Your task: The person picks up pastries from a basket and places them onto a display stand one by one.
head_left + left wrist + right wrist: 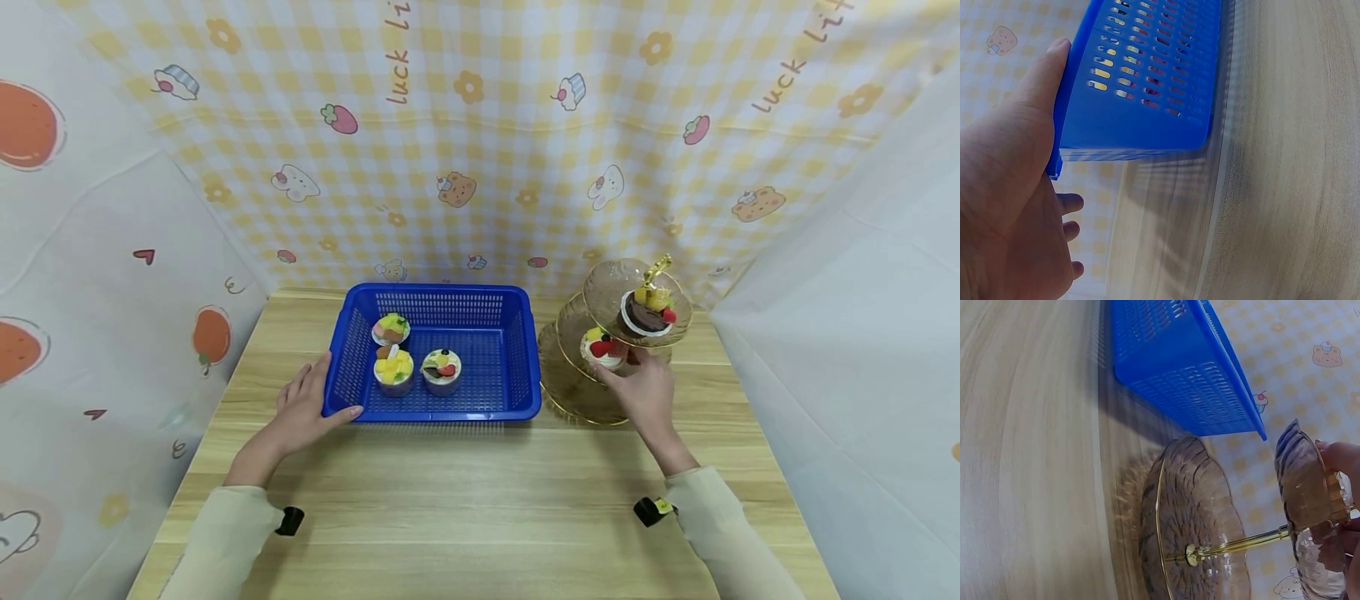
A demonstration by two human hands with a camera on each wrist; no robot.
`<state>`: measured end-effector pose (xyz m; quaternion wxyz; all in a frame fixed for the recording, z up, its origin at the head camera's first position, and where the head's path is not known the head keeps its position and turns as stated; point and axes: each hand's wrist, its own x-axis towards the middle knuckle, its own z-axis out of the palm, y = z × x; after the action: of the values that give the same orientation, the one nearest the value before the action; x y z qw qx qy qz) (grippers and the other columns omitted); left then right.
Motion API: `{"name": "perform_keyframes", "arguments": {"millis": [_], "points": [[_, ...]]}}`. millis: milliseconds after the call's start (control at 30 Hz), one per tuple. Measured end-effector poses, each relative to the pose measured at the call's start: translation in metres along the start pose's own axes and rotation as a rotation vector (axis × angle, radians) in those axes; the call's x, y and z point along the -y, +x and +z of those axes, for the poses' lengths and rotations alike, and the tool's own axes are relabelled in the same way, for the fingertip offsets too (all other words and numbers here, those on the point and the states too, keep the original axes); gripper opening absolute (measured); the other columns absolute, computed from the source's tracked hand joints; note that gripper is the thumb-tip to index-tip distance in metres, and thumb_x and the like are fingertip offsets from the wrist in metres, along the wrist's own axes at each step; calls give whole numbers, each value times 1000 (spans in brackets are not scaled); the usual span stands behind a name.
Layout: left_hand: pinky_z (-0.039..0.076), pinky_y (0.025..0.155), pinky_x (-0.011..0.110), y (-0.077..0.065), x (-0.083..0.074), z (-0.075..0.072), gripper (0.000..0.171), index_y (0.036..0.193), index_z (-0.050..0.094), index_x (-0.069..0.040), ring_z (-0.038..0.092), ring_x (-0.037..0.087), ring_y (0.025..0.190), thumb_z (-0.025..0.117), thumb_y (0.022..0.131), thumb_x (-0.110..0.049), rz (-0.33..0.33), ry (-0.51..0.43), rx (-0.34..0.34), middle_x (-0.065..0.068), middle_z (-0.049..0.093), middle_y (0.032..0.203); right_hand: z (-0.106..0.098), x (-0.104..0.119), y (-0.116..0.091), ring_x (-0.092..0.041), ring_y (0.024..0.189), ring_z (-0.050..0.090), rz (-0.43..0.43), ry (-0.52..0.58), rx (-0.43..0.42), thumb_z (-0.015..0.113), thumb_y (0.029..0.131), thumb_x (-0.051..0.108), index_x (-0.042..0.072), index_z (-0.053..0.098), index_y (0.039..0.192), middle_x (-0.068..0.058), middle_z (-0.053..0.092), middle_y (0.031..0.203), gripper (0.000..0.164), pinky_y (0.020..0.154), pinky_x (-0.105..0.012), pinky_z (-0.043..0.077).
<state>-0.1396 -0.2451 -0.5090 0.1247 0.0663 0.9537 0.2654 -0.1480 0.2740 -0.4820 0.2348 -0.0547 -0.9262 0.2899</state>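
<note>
My left hand (300,412) rests against the front left corner of a blue plastic basket (442,416), thumb along the front rim and fingers loosely extended beside the left wall. In the left wrist view the thumb lies on the rim and the other fingers stand apart. At a three-tier cake stand (609,287), my right hand (648,392) pinches a cream cupcake (600,348) topped with fruit, over the middle tier. The top tier overhangs those fingertips and hides part of them. In the right wrist view, the cupcake's pleated cup (1337,497) shows behind the translucent tier.
Three fruit-topped cupcakes sit in the basket's left half, one of them a yellow-topped cupcake (393,368). A chocolate cupcake (647,317) occupies the top tier beside the gold handle (657,268). The wooden table (465,508) backs onto a checked curtain (495,175).
</note>
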Motion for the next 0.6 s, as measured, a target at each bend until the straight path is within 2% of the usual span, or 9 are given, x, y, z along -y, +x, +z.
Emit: {"name": "perform_keyframes", "arguments": {"millis": [133, 300, 433, 600], "points": [[-2, 111, 77, 1, 1, 0, 115, 159, -10, -10, 0, 54, 148, 62, 87, -63, 1, -2, 1, 30, 5, 164, -2, 0, -1, -30, 73, 56, 6, -14, 31, 91, 66, 35, 5, 70, 93, -16, 71, 81, 46, 65, -37, 35], [-2, 112, 77, 1, 0, 1, 115, 159, -11, -10, -1, 55, 148, 62, 87, -64, -2, -4, 2, 30, 4, 164, -12, 3, -7, -37, 92, 65, 11, 25, 54, 89, 69, 37, 5, 71, 104, -18, 74, 99, 51, 77, -48, 46], [-2, 112, 77, 1, 0, 1, 115, 159, -10, -9, -1, 55, 148, 61, 87, -64, -3, -5, 5, 30, 4, 164, -25, 5, -21, -40, 103, 64, 51, 54, 43, 89, 70, 34, 1, 69, 115, -21, 72, 110, 59, 87, -53, 46], [-2, 112, 77, 1, 0, 0, 114, 159, -10, -9, -1, 55, 148, 61, 88, -63, -2, -8, 2, 30, 4, 164, -35, 10, -45, -37, 101, 59, 80, 87, -4, 90, 70, 25, -3, 66, 122, -22, 71, 111, 64, 87, -46, 41]]}}
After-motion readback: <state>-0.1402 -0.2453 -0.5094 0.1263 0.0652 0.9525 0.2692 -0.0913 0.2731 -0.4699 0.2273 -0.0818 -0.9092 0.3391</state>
